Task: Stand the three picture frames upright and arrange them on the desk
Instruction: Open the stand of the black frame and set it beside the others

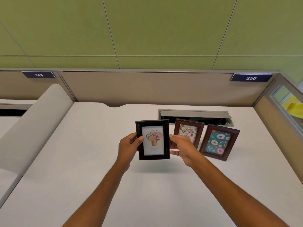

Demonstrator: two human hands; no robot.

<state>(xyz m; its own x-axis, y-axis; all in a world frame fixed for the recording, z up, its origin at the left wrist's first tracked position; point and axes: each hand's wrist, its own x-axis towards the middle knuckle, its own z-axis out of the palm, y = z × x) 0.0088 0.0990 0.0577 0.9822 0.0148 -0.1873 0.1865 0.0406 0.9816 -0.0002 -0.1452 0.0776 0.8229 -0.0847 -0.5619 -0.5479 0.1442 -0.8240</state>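
White worktop [82,161] under you: your left hand [129,145] and right hand [182,147] clamp the black flower frame [153,140] by its sides, held clear of it. Careful: the birthday frame [188,131] and donut frame [218,142] standing at 3 o'clock could topple if bumped.

black frame [152,139]: floral print | brown frame [219,144]: teal doughnut pattern | desk [82,161]: white
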